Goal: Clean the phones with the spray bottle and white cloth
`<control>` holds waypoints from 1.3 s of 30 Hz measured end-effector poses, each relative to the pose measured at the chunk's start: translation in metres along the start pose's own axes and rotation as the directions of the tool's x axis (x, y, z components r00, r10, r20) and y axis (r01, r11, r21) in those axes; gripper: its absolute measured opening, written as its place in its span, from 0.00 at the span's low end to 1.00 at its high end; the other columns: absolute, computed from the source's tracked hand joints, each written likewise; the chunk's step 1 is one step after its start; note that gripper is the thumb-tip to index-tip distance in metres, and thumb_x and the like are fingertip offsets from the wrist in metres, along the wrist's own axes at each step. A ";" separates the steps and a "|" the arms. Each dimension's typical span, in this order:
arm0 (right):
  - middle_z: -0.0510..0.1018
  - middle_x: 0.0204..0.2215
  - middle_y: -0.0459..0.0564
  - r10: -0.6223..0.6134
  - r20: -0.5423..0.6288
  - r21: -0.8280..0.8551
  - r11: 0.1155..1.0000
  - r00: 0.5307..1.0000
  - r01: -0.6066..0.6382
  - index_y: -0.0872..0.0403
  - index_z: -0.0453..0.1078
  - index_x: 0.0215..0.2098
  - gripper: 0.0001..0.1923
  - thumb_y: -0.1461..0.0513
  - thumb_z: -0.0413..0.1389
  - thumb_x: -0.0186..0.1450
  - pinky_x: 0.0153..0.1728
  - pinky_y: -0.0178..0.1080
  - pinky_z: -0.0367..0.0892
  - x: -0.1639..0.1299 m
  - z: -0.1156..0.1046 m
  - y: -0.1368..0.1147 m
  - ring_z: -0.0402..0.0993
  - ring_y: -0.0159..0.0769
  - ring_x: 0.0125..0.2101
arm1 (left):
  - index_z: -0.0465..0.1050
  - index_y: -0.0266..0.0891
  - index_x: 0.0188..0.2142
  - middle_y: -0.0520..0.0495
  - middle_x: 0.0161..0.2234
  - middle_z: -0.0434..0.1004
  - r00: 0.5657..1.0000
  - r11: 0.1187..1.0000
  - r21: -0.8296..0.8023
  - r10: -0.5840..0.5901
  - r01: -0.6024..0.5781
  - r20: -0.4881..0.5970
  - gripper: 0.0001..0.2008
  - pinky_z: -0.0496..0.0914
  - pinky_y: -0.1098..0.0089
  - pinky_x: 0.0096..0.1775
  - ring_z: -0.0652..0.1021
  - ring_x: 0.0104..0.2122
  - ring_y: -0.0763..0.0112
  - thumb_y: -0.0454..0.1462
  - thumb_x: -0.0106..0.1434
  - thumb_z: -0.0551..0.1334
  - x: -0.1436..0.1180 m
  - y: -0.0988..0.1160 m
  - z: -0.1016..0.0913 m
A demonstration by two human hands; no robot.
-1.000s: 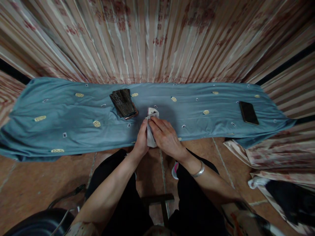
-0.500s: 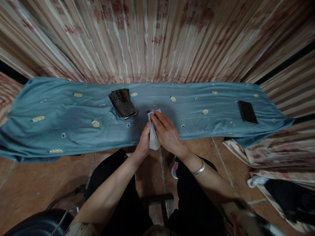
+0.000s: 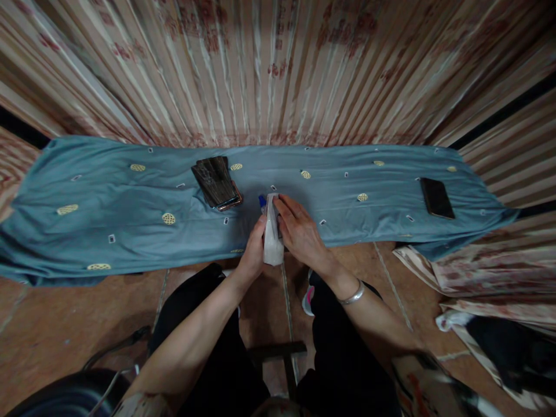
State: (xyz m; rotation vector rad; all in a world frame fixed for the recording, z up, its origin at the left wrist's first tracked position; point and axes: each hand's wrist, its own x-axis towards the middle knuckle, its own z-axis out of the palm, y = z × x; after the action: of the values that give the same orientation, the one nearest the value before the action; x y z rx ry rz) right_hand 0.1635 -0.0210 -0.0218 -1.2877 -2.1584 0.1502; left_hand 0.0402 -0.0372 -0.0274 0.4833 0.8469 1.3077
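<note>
Both hands grip the white cloth at the near edge of the blue-draped table. Since a second ago, the left hand and right hand have stood it upright, their fingers closed on it, baring a blue-tipped object just beyond.

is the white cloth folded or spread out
Folded: the white cloth is a narrow bunched strip pinched between the left hand and right hand, not laid flat.

Plenty of bare blue cloth is lying open left of the dark stack (phones, maybe), and more is stretching right toward the phone.
</note>
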 end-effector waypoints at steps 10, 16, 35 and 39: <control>0.73 0.61 0.61 -0.013 -0.040 0.009 1.000 0.999 0.014 0.56 0.65 0.66 0.24 0.67 0.45 0.73 0.62 0.56 0.69 -0.001 0.002 0.001 0.70 0.47 0.61 | 0.78 0.39 0.34 0.46 0.37 0.83 0.998 0.998 -0.016 -0.055 0.054 -0.044 0.13 0.73 0.62 0.54 0.80 0.52 0.56 0.47 0.64 0.65 0.001 0.003 -0.003; 0.75 0.59 0.61 -0.033 -0.044 -0.012 0.999 0.999 0.032 0.57 0.67 0.64 0.23 0.67 0.46 0.73 0.61 0.54 0.70 -0.001 0.001 -0.002 0.72 0.47 0.59 | 0.79 0.38 0.38 0.46 0.38 0.84 0.997 0.998 -0.026 -0.057 0.056 -0.049 0.15 0.72 0.63 0.55 0.80 0.52 0.57 0.47 0.64 0.64 0.003 0.004 -0.003; 0.74 0.60 0.63 -0.098 0.009 -0.057 0.993 0.995 0.099 0.60 0.69 0.63 0.23 0.69 0.46 0.72 0.62 0.52 0.70 -0.005 0.000 -0.014 0.71 0.47 0.60 | 0.79 0.38 0.38 0.46 0.36 0.85 0.994 0.993 -0.106 -0.064 0.054 -0.086 0.13 0.72 0.64 0.56 0.81 0.52 0.59 0.45 0.64 0.63 0.008 0.008 -0.001; 0.74 0.61 0.62 -0.096 0.006 -0.060 0.994 0.995 0.096 0.58 0.68 0.64 0.23 0.69 0.46 0.72 0.62 0.53 0.69 -0.004 -0.002 -0.013 0.71 0.47 0.59 | 0.79 0.39 0.39 0.46 0.40 0.85 0.999 0.998 -0.063 -0.016 0.013 -0.035 0.12 0.71 0.64 0.57 0.79 0.54 0.60 0.45 0.64 0.65 0.005 0.005 -0.001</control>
State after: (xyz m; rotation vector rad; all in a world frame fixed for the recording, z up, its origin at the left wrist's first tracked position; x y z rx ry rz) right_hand 0.1560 -0.0315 -0.0166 -1.2147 -2.2380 0.0480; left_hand 0.0363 -0.0312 -0.0261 0.4049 0.8345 1.3288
